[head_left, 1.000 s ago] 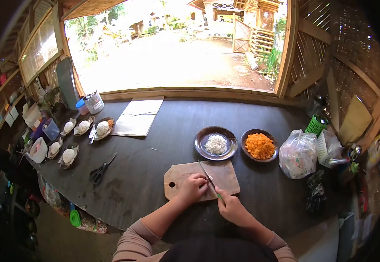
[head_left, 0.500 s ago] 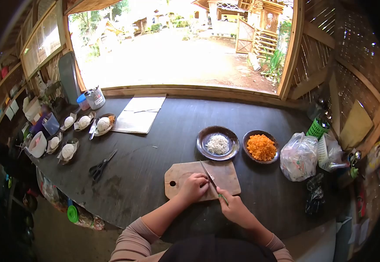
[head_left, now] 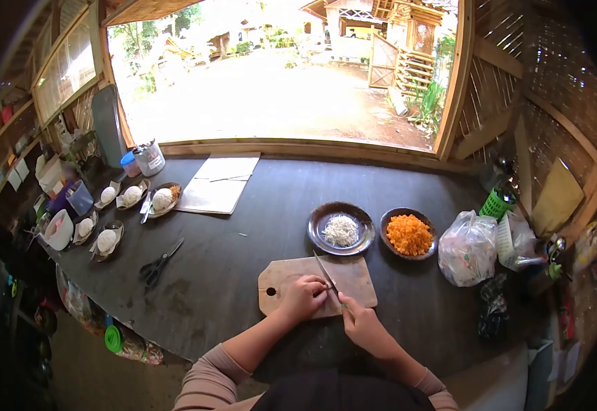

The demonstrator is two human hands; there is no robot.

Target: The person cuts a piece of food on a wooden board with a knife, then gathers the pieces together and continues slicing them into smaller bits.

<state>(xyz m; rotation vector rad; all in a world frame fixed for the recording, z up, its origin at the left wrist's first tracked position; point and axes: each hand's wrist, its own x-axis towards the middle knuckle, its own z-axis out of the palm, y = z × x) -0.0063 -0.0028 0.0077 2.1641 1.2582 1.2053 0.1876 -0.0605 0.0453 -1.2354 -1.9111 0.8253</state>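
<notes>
A wooden cutting board with a hole at its left end lies on the dark table in front of me. My right hand is closed around the handle of a knife, its blade slanting up and left over the board. Beside the blade, the curled fingers of my left hand press down on something small that they mostly cover. Just behind the board stand a dark plate with white shreds and a bowl of orange crumbled food.
Scissors lie left of the board. Several plates with white rice mounds stand at the far left, near a stack of paper. A filled plastic bag and a green basket are at the right.
The view has shifted very slightly. Both hands stay over the board, and the knife's handle end looks a little lower in its angle beside my left fingers.
</notes>
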